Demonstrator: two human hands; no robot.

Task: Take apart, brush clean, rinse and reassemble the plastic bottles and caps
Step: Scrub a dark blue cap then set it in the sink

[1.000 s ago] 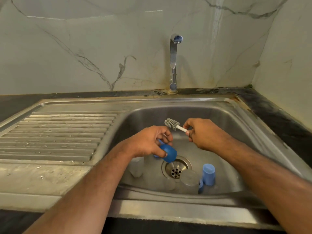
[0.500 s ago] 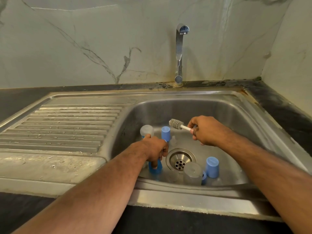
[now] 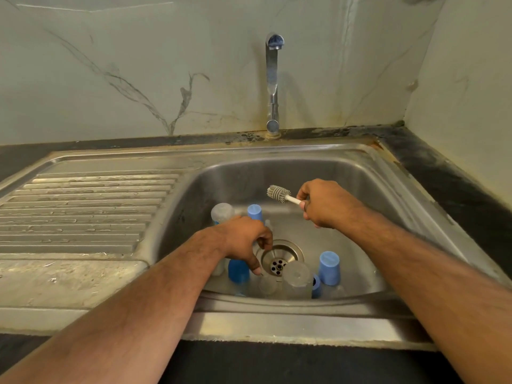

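My right hand [image 3: 325,203] grips the white handle of a small grey bottle brush [image 3: 278,192], holding it above the sink basin with the bristles pointing left. My left hand [image 3: 245,241] hovers low in the basin, fingers loosely curled and pointing down, just above a blue cap [image 3: 237,270] that stands on the sink floor. A small clear bottle [image 3: 267,285] stands right below its fingertips. Another clear bottle [image 3: 296,276] and two more blue caps [image 3: 329,268] stand near the front right. A clear bottle [image 3: 221,213] and a blue cap [image 3: 255,212] stand behind my left hand.
The steel sink [image 3: 346,173] has a round drain [image 3: 279,259] in its middle. The tap [image 3: 273,79] stands at the back, with no water running. A ribbed draining board [image 3: 83,206] lies to the left, and a dark counter [image 3: 457,189] runs along the right.
My left hand carried the blue cap down from mid-air, stood it on the sink floor and let go of it. My right hand kept the brush in roughly the same place.
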